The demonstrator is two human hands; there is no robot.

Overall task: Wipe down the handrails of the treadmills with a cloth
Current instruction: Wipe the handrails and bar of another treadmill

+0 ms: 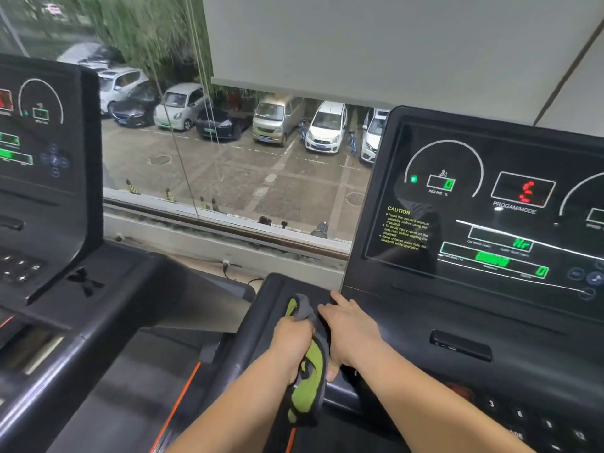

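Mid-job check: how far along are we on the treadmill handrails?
Done: nothing shows which rails are already clean. In hand: the left hand grips the cloth against the near treadmill's left handrail, close to the console, with the right hand resting flat beside it. Left: likely the lower stretch of this handrail and the neighbouring treadmill, which no hand touches.

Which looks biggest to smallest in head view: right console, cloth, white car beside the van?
1. right console
2. cloth, partly covered
3. white car; it is far off, so this ranks apparent size only
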